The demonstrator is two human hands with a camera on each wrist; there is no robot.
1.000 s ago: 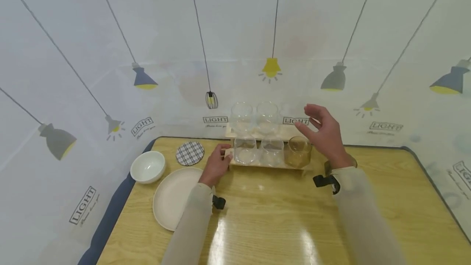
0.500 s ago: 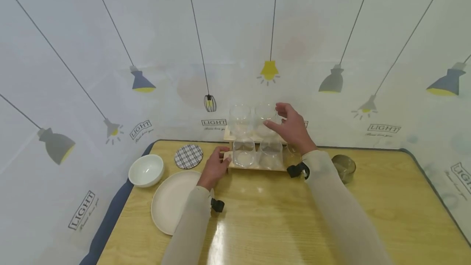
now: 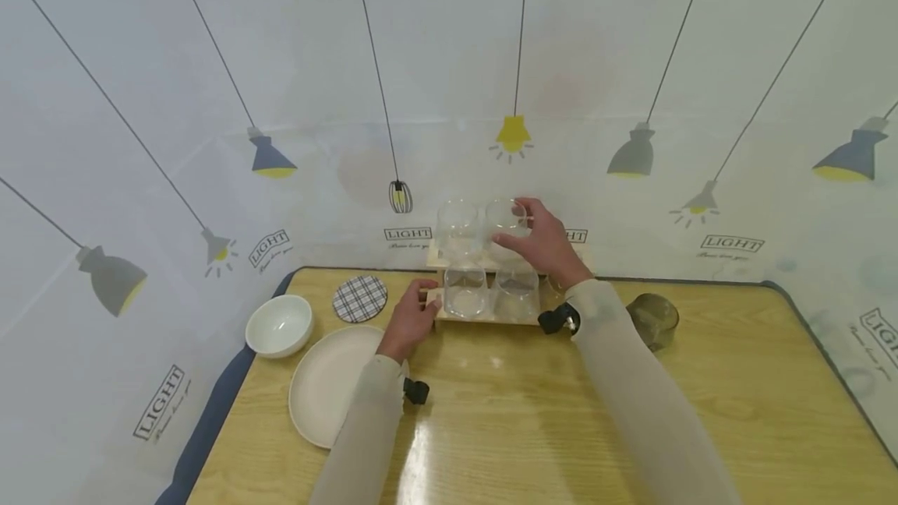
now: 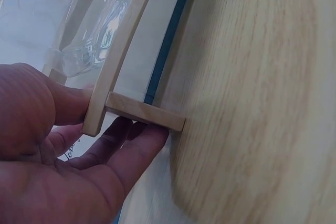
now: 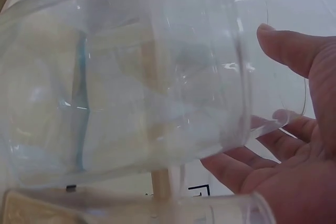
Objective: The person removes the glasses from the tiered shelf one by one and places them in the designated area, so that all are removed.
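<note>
A two-tier wooden rack stands against the back wall with clear glasses on both tiers. My left hand holds its left end; in the left wrist view, thumb and fingers pinch the wooden frame. My right hand is at the right-hand clear glass of the upper tier, thumb in front and fingers behind. From the right wrist, that glass shows between thumb and fingers, past a nearer glass. An amber-tinted glass on the lower tier is mostly covered by my right wrist.
A dark brown glass stands on the table, right of the rack and partly behind my right sleeve. Left of the rack are a white bowl, a round checked coaster and a pale plate.
My right hand has moved left from above the rack's right end to the upper-tier glass, its fingers now around it. The brown glass has come into view. My left hand keeps its hold.
</note>
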